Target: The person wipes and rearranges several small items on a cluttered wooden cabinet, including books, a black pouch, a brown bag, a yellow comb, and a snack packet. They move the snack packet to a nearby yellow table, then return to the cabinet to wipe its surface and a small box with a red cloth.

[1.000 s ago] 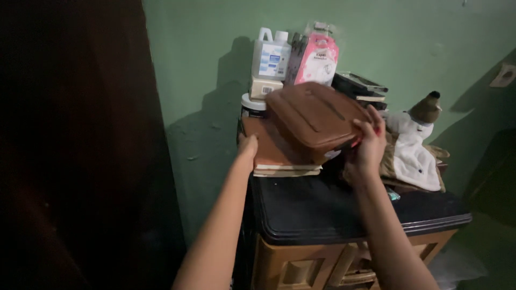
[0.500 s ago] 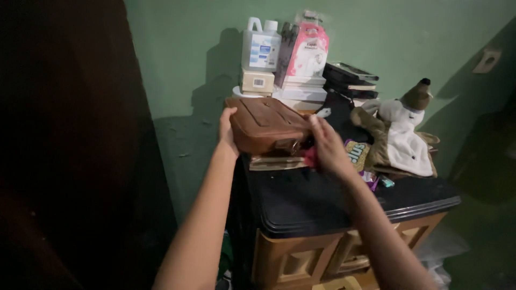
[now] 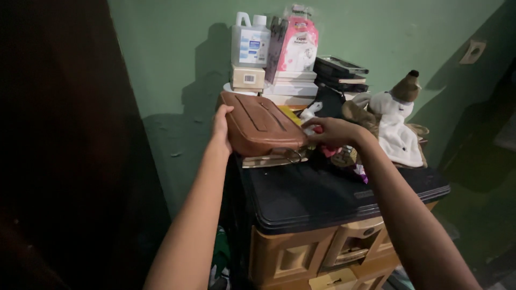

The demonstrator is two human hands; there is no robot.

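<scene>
A flat brown leather pouch with stitched straps [image 3: 262, 124] lies tilted on a stack of books at the back left of the glossy black top of a tan plastic drawer cabinet [image 3: 322, 196], close to the green wall. The left hand [image 3: 221, 124] grips the pouch's left edge, thumb on its upper face and fingers curled round the side beneath. The right hand [image 3: 331, 132] sits at the pouch's right end, fingers bent and drawn together at a small red and white thing just beside the pouch; whether they touch the pouch itself cannot be told. A metal ring [image 3: 293, 157] hangs at the pouch's near edge. Behind stand a white plastic jug [image 3: 250, 45] and a pink refill bag [image 3: 299, 47]; a white and brown plush dog [image 3: 396, 124] slumps to the right. Half a second ago the right hand was lower, at the pouch's near corner; a second ago it held the pouch raised above the books.
</scene>
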